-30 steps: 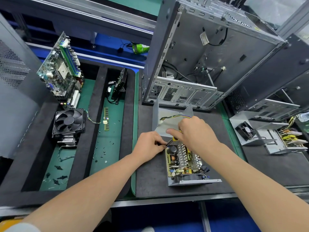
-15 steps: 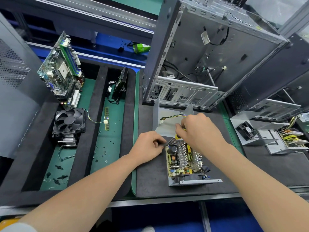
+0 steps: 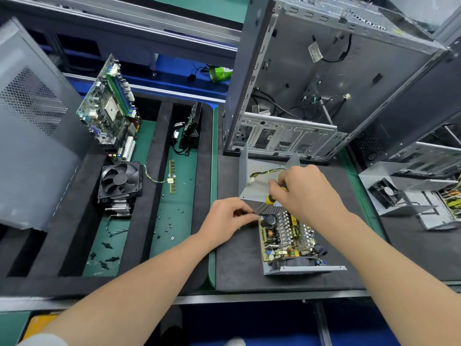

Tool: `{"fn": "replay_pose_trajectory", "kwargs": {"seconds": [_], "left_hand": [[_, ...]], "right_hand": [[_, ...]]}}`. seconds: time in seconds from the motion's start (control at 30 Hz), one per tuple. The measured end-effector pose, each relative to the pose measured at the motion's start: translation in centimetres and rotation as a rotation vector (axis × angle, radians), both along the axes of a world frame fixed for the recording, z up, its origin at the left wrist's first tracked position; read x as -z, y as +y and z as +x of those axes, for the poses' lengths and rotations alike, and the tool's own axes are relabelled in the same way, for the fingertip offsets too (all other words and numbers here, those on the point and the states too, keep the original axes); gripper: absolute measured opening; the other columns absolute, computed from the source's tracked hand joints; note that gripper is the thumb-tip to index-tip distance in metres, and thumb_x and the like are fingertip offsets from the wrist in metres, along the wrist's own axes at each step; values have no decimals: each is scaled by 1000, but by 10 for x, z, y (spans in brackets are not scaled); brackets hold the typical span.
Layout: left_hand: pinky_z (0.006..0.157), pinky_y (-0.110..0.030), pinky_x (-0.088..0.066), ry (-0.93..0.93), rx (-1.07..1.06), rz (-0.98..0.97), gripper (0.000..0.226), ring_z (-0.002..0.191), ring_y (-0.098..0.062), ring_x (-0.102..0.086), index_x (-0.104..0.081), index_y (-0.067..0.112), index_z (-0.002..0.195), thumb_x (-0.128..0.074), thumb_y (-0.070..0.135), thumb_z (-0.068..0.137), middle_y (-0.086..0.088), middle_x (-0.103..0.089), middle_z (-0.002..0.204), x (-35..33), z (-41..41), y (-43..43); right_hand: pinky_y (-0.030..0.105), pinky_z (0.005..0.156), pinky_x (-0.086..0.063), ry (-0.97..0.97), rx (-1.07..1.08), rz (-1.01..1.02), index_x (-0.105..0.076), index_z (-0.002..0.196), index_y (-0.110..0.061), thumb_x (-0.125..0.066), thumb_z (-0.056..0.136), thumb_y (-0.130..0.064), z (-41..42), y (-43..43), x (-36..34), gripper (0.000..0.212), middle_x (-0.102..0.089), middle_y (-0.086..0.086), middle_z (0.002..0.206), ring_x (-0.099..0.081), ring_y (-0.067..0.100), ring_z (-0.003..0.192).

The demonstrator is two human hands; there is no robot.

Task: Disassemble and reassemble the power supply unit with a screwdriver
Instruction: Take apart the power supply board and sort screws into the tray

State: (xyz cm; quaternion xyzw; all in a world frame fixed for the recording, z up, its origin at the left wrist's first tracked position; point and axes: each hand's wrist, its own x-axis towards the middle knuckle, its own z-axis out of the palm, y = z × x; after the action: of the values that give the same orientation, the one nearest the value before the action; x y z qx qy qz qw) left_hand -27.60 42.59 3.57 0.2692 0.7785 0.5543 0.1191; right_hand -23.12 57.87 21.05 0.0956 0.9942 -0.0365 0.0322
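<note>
Here we are at the far corner of the power supply (image 3: pixel 287 236); it lies with its lid off on the dark worktop (image 3: pixel 239 260), circuit parts bare, just below both sets of fingertips. The right hand (image 3: pixel 308 193) is wrapped round the yellow-and-black screwdriver (image 3: pixel 270 199), tip pointing down at that corner; the left hand (image 3: pixel 228 218) has its fingers (image 3: pixel 245 213) curled and pinching the same corner of the unit, steadying it; whether a screw sits between the tips is too small to tell.

Now the risks, as I judge them: the tip could slip off the screw head and stab the bare parts right under the right fingers, if the driver tilts; a loosened screw could drop into the board and hide among the parts; the left fingertips sit very close to the tip, so a slip could jab them.

Just beyond the right fingers stands the grey metal lid (image 3: pixel 257 186) with a wire bundle (image 3: pixel 264 172) on it; past that, an open computer case (image 3: pixel 336 96). Out to the left of the left fingers, a green tray (image 3: pixel 179 196) holds loose screws (image 3: pixel 169 224); further left sit a fan (image 3: pixel 121 179) and a leaning motherboard (image 3: pixel 107 108).
</note>
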Motion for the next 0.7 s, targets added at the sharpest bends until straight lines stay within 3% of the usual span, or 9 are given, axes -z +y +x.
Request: {"fn": "replay_pose_trajectory", "kwargs": {"seconds": [0.07, 0.13, 0.2, 0.27, 0.4, 0.53, 0.7], "left_hand": [[70, -11, -44, 29, -51, -58, 9, 72, -6, -62, -78, 26, 85, -83, 34, 86, 14, -67, 81, 1, 0, -15], [70, -9, -41, 90, -157, -138, 11, 70, -6, -58, -74, 27, 83, -83, 32, 85, 14, -63, 79, 4, -3, -39], [69, -10, -37, 126, -260, -266, 14, 69, -1, -54, -70, 26, 84, -84, 31, 85, 14, -61, 80, 5, -12, -68], [71, -15, -38, 87, -285, -407, 18, 72, 1, -53, -68, 24, 84, -83, 34, 86, 13, -62, 83, 3, -25, -96], [86, -36, -49, 45, -167, -666, 13, 91, -21, -62, -72, 12, 91, -79, 23, 91, 1, -67, 92, -2, -45, -129], [93, -38, -53, 26, 8, -1029, 18, 107, -35, -65, -73, 7, 109, -75, 9, 91, -11, -65, 116, -2, -60, -120], [75, -39, -51, 78, 96, -1198, 26, 96, -36, -65, -62, 0, 108, -72, -6, 85, -15, -55, 109, 2, -73, -105]], "right_hand": [[33, 48, -34, 39, -1, -78, -49, 53, -14, -57, 100, -35, -2, -4, 0, 52, -38, 6, 47, -46, 31, 54], [35, 54, -45, 92, 9, -174, -56, 56, -14, -57, 101, -35, -6, -9, 2, 49, -49, 5, 49, -51, 31, 56], [37, 68, -55, 126, 23, -279, -65, 66, -14, -57, 101, -36, -12, -17, 8, 42, -65, 4, 58, -64, 28, 66], [37, 81, -55, 135, 50, -359, -69, 77, -15, -59, 100, -37, -20, -27, 19, 34, -71, 4, 65, -70, 28, 78], [32, 74, -51, 143, 101, -481, -72, 87, -17, -65, 98, -34, -37, -52, 53, 22, -72, 2, 72, -68, 22, 83], [11, 57, -37, 196, 153, -541, -69, 90, -12, -69, 97, -24, -49, -67, 83, 14, -65, -3, 76, -52, 3, 68], [26, 65, -33, 183, 172, -542, -65, 92, -11, -68, 97, -19, -55, -71, 100, 10, -66, 1, 87, -58, 21, 83]]}}
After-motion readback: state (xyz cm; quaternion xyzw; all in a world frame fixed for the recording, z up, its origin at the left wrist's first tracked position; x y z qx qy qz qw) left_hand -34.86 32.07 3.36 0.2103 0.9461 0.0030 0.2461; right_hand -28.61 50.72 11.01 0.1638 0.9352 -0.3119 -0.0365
